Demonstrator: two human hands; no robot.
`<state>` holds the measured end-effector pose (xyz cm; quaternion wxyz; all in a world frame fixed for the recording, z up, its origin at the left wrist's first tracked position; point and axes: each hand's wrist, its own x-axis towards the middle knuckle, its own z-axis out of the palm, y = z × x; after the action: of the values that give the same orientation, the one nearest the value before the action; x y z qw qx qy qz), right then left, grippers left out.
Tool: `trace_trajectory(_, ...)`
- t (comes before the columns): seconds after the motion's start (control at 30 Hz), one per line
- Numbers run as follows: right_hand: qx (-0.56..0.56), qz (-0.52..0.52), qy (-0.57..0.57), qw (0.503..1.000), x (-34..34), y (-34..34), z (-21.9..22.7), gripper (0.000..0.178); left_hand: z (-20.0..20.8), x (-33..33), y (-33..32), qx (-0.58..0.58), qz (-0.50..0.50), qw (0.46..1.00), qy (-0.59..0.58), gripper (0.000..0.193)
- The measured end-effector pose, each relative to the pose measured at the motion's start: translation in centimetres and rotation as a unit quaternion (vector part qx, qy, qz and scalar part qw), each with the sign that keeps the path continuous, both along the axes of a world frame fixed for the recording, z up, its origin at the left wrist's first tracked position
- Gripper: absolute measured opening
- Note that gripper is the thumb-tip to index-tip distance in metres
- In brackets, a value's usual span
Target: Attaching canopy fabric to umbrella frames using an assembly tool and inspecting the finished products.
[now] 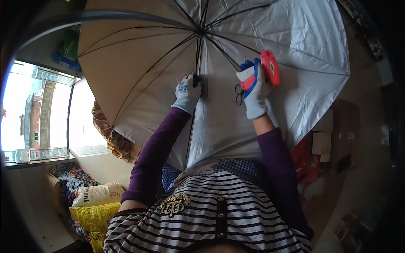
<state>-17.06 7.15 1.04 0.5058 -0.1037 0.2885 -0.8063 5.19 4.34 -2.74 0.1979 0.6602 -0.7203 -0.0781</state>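
Far L: bright window, brick bldg outside. Below window, lower L: multicolored pile, kind unclear; white printed sack nr it, yellow bag just below sack, overlapping. Upper L: green + blue items, too dim to ID. R side: red bag-like item, pale box just beside, brown panel further R.

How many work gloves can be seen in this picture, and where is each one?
2. One glove covers the left hand, in front of the open umbrella; the other glove covers the right hand, which holds a red tool.
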Motion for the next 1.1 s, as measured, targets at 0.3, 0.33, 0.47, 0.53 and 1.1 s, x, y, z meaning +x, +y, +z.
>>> trace_trajectory(0.3, 0.006, 0.146, 0.381, 0.913, 2.4, -0.3, -5.3, 0.026, -0.2, -2.1, -2.4, 0.032, -0.019, 0.997, 0.069, 0.031)
trace_trajectory(0.33, 0.002, 0.15, 0.388, 0.909, 2.6, -0.8, -5.3, 0.026, -0.1, -2.0, -2.8, 0.044, -0.014, 0.997, 0.067, 0.033)
trace_trajectory(0.47, 0.02, 0.145, 0.359, 0.922, 2.6, -2.0, -5.6, 0.026, 2.5, -2.9, -2.2, 0.068, -0.044, 0.997, -0.019, 0.038)
trace_trajectory(0.53, 0.042, 0.134, 0.282, 0.949, 2.8, -2.6, -5.4, 0.023, 3.2, -2.5, -2.3, 0.069, -0.053, 0.994, -0.061, 0.04)
trace_trajectory(1.1, 0.093, 0.171, 0.337, 0.921, 5.7, -2.4, -5.2, 0.019, 2.5, -3.4, -4.5, 0.046, 0.023, 0.998, 0.034, 0.034)
